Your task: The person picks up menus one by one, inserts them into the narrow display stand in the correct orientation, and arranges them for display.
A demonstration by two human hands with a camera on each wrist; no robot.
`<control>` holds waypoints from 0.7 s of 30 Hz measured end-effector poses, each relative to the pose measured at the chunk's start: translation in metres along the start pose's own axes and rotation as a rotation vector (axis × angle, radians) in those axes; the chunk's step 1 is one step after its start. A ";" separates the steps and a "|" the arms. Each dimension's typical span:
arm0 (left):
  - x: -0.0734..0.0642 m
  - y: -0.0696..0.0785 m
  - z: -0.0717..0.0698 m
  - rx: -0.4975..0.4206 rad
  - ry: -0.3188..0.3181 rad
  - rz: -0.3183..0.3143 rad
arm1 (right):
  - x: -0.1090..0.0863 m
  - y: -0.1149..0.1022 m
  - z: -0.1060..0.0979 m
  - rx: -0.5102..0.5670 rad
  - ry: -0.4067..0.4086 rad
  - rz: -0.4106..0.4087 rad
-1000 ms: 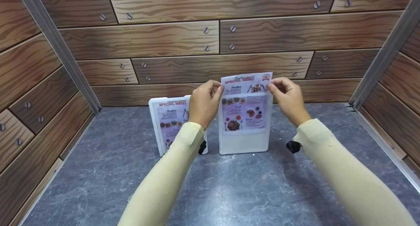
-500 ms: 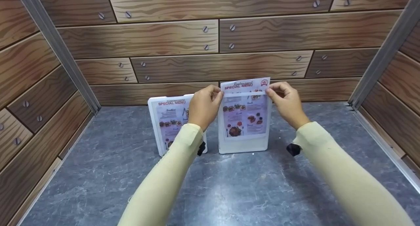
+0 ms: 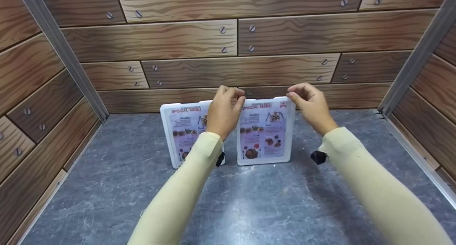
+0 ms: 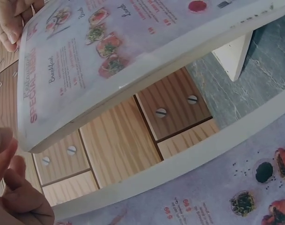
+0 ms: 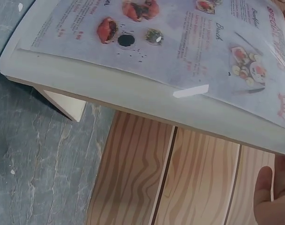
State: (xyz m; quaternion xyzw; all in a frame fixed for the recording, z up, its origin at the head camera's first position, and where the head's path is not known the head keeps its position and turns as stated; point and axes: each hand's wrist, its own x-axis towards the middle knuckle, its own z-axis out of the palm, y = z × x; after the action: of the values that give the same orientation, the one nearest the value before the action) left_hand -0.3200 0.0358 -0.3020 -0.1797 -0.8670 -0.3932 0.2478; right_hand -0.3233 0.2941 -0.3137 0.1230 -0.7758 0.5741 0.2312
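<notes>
A printed menu sheet sits wholly inside the upright white menu stand, behind its clear front. At the stand's upper left corner is my left hand, its fingers loosely bent with nothing between them. The left wrist view shows those fingertips just off the corner. My right hand is by the upper right corner, fingertips at the edge; whether they touch it is hard to tell. In the right wrist view, a support leg shows behind the stand.
A second white menu stand, holding a similar menu, stands close by on the left, partly hidden by my left hand and forearm. Both rest on a grey marbled tabletop. Wood-patterned walls enclose the back and sides.
The menu sheet has slid down from above the stand's top edge until fully inside it. My hands followed it down slightly, then let go of it and rose a little.
</notes>
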 end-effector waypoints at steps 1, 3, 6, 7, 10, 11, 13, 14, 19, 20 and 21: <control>-0.001 0.000 0.000 0.017 -0.010 0.010 | 0.000 0.000 0.001 -0.006 0.004 -0.003; -0.003 -0.002 0.001 0.059 -0.024 0.040 | -0.001 0.002 0.002 -0.037 0.009 -0.028; -0.007 -0.003 0.000 0.129 -0.031 0.098 | -0.003 0.006 0.004 -0.129 0.015 -0.112; -0.008 -0.003 -0.001 0.150 -0.033 0.115 | -0.004 0.007 0.005 -0.161 0.018 -0.147; -0.009 -0.003 -0.001 0.189 -0.044 0.142 | -0.006 0.010 0.005 -0.251 0.033 -0.243; -0.010 -0.003 -0.001 0.198 -0.048 0.146 | -0.006 0.011 0.005 -0.270 0.034 -0.267; -0.011 -0.002 -0.001 0.215 -0.053 0.154 | -0.006 0.012 0.005 -0.303 0.034 -0.303; -0.012 -0.002 -0.001 0.226 -0.055 0.158 | -0.006 0.013 0.005 -0.324 0.029 -0.319; -0.016 0.000 0.000 0.294 -0.065 0.191 | -0.008 0.014 0.004 -0.426 -0.035 -0.400; -0.016 0.001 0.000 0.303 -0.073 0.193 | -0.009 0.015 0.003 -0.445 -0.047 -0.417; -0.017 0.001 0.000 0.311 -0.084 0.193 | -0.009 0.015 0.003 -0.463 -0.056 -0.429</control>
State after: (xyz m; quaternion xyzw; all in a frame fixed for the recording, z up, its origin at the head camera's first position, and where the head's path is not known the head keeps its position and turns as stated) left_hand -0.3058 0.0348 -0.3110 -0.2378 -0.9056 -0.2210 0.2729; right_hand -0.3232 0.2953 -0.3310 0.2438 -0.8481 0.3168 0.3476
